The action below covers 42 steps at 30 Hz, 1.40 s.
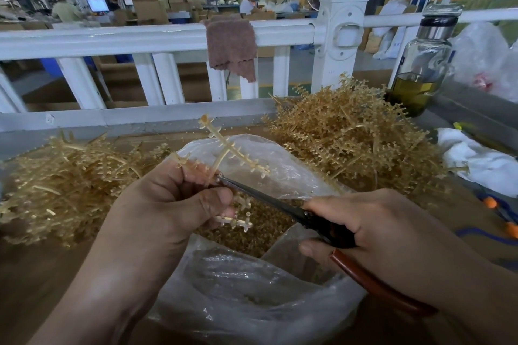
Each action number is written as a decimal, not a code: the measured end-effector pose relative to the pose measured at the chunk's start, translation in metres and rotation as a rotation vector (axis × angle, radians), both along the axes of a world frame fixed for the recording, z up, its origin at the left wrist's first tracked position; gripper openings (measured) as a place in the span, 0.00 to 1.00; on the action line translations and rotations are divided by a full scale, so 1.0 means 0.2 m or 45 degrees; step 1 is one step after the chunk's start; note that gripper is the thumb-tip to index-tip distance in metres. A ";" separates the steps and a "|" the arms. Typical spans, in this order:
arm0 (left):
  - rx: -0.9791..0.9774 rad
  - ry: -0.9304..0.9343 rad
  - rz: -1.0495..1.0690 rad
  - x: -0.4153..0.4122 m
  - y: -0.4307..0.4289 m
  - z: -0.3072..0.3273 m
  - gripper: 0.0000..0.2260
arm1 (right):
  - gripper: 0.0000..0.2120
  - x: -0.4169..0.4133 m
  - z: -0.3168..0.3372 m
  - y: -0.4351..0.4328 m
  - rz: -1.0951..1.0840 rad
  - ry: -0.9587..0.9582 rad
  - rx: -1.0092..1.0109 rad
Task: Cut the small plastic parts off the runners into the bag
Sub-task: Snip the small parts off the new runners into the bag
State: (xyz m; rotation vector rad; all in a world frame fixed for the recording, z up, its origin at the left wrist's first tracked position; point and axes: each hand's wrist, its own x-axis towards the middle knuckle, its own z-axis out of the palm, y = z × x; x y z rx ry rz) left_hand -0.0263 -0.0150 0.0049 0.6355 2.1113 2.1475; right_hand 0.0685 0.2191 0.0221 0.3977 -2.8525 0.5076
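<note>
Head view: the left hand [168, 204] curls its fingers and thumb round a runner [224, 148], holding it over the mouth of the bag [252, 297]. One branch of the runner stands up toward twelve o'clock with small parts along its arms. The right hand [378, 227] grips the red handles of the scissors [266, 196]. The blades reach toward ten o'clock and their tips meet the runner just beside the left thumb.

The bag lies open on the table [28, 274] between the wrists, at six o'clock from the runner. It already holds a thick layer of cut parts [252, 232], so a good share of the work looks done.

Much remains, by my judgement. The right pile [350, 134], at two o'clock from the bag, is tall, and its runners seem full of parts. The left pile [56, 185], at nine o'clock, may be stripped runners, but I cannot tell for sure. The runner in hand is only partly trimmed.
</note>
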 end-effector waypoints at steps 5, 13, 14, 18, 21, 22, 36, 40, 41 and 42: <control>0.001 -0.012 0.010 0.00 0.00 0.00 0.08 | 0.16 0.00 0.01 0.00 -0.003 -0.027 0.008; 0.029 -0.030 0.000 0.01 0.02 0.01 0.12 | 0.17 0.00 0.02 0.00 -0.017 -0.066 0.029; 0.032 -0.036 0.014 0.01 0.02 0.01 0.12 | 0.17 0.00 0.01 0.00 -0.020 -0.067 0.015; 0.057 -0.078 0.034 0.00 0.02 0.01 0.13 | 0.19 0.00 0.00 0.01 -0.026 -0.045 -0.023; 0.077 -0.111 0.023 0.00 0.02 0.00 0.11 | 0.18 -0.01 -0.02 0.01 -0.019 -0.057 -0.073; 0.086 -0.126 0.027 0.00 0.01 0.00 0.10 | 0.18 -0.02 -0.03 0.02 -0.011 -0.059 -0.094; 0.284 -0.119 0.001 0.00 0.01 0.02 0.18 | 0.26 -0.01 -0.01 0.01 0.029 -0.087 -0.209; 0.282 -0.130 -0.004 0.01 0.01 0.02 0.18 | 0.25 0.01 -0.01 0.00 -0.023 -0.088 -0.184; 0.287 -0.129 -0.002 0.01 0.01 0.01 0.17 | 0.25 0.01 -0.01 0.00 -0.038 -0.084 -0.171; 0.293 -0.132 0.006 0.01 0.01 0.01 0.14 | 0.24 0.01 -0.01 0.00 -0.051 -0.079 -0.160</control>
